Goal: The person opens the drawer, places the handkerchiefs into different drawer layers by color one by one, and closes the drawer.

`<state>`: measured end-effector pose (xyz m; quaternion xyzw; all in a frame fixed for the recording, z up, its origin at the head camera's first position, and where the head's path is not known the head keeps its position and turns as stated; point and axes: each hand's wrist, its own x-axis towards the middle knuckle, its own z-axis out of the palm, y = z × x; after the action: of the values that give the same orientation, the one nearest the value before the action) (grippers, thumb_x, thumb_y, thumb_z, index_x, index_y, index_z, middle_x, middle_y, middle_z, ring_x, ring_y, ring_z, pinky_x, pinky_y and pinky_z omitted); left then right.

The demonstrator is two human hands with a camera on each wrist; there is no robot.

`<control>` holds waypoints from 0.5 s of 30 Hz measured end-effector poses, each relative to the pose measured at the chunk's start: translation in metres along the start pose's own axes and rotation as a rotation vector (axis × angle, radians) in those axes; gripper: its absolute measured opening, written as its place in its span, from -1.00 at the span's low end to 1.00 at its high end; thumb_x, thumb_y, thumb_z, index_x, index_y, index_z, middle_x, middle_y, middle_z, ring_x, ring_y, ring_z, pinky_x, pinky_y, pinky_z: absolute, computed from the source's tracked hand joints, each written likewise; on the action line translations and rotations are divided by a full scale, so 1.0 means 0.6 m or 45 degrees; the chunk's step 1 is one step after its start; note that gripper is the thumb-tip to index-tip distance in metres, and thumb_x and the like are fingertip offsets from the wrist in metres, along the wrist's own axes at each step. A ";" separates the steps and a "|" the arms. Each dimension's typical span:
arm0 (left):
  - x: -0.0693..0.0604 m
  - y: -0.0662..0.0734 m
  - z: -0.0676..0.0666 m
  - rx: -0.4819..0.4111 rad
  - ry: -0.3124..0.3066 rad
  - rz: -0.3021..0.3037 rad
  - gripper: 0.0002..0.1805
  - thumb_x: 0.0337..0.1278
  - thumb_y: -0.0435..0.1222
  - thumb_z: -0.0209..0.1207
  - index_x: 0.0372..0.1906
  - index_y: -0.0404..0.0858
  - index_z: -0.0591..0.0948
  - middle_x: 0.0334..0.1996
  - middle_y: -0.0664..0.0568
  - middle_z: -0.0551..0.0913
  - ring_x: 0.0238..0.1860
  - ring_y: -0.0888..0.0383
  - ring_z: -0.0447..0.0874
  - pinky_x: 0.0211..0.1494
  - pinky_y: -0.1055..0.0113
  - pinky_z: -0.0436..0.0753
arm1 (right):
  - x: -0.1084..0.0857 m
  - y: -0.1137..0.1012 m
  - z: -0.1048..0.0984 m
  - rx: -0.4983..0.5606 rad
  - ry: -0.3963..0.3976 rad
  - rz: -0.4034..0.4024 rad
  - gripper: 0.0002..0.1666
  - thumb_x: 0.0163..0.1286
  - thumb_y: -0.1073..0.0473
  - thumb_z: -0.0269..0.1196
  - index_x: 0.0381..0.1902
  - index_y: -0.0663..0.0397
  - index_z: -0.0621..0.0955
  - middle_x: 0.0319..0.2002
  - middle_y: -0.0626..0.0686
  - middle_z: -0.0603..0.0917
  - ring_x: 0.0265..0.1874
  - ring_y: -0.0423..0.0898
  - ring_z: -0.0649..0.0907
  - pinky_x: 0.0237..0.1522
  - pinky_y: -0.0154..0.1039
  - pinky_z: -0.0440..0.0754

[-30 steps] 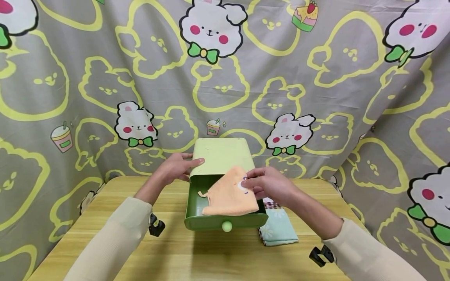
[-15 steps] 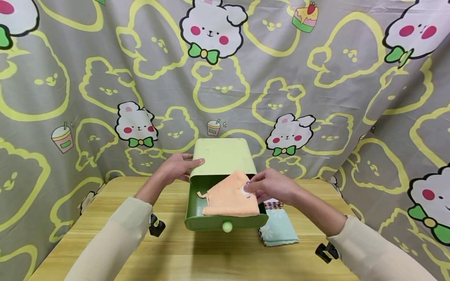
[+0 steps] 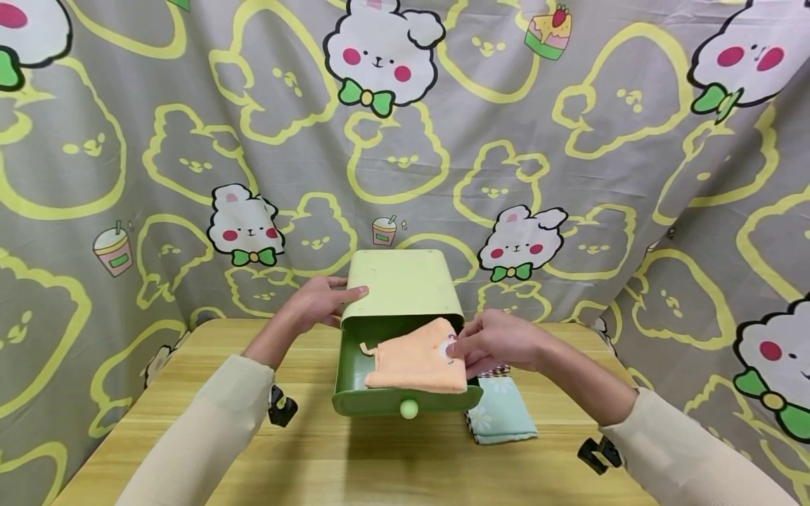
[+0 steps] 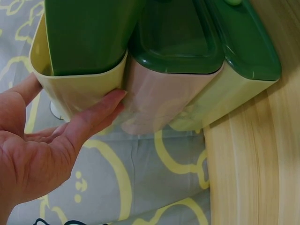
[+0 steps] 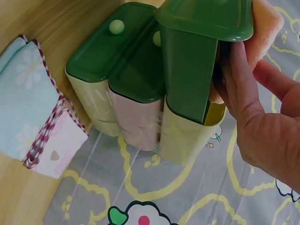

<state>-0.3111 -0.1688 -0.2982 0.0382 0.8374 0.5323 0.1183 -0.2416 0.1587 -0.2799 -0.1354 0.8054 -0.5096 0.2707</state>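
A small storage tower with a pale yellow top (image 3: 405,281) stands at the middle of the table. Its green top drawer (image 3: 373,403) is pulled out. My left hand (image 3: 318,302) rests on the casing's left corner, thumb on top and extended fingers along the side. An orange hand towel (image 3: 411,362) with a hanging loop and a small embroidered face lies partly inside the drawer. My right hand (image 3: 506,341) pinches the towel's right side. In the right wrist view, the hand's fingers reach in beside the drawer wall, and part of the towel is hidden.
Below the pulled-out drawer, two closed drawers, one in a pink casing (image 5: 136,117) and one in a pale green casing (image 5: 93,101), show in the wrist views. A folded light-blue cloth (image 3: 504,414) and a pinkish-white cloth (image 5: 58,145) lie right of the tower. A patterned curtain (image 3: 405,169) hangs behind.
My right hand has moved slightly down and to the right, lowering the orange towel's upper edge further into the drawer. My left hand stays on the casing.
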 end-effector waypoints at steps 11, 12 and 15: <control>0.000 -0.001 0.000 -0.005 -0.005 0.005 -0.10 0.38 0.06 0.23 0.57 -0.37 0.18 0.17 -0.28 0.65 0.04 -0.10 0.75 -0.05 0.13 0.78 | 0.008 0.014 0.007 0.016 0.057 -0.051 -0.67 0.39 0.20 0.33 -0.08 0.42 0.70 -0.18 0.21 0.80 -0.28 -0.02 0.81 -0.13 -0.13 0.79; 0.000 -0.001 0.000 -0.006 -0.007 0.006 -0.10 0.39 0.05 0.22 0.57 -0.37 0.18 0.18 -0.28 0.64 0.04 -0.10 0.75 -0.05 0.13 0.78 | 0.010 0.016 0.009 0.016 0.075 -0.064 -0.68 0.39 0.20 0.32 -0.09 0.42 0.71 -0.20 0.20 0.80 -0.29 -0.04 0.81 -0.14 -0.14 0.79; -0.001 -0.001 0.000 -0.013 -0.016 0.012 -0.11 0.39 0.05 0.22 0.57 -0.36 0.18 0.19 -0.28 0.63 0.06 -0.11 0.74 -0.03 0.12 0.78 | 0.015 0.019 0.016 0.039 0.134 -0.097 -0.71 0.39 0.23 0.31 -0.13 0.43 0.72 -0.23 0.18 0.80 -0.31 -0.06 0.81 -0.15 -0.16 0.79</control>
<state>-0.3106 -0.1692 -0.2983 0.0447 0.8337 0.5369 0.1213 -0.2426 0.1524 -0.2960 -0.1349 0.8049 -0.5383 0.2105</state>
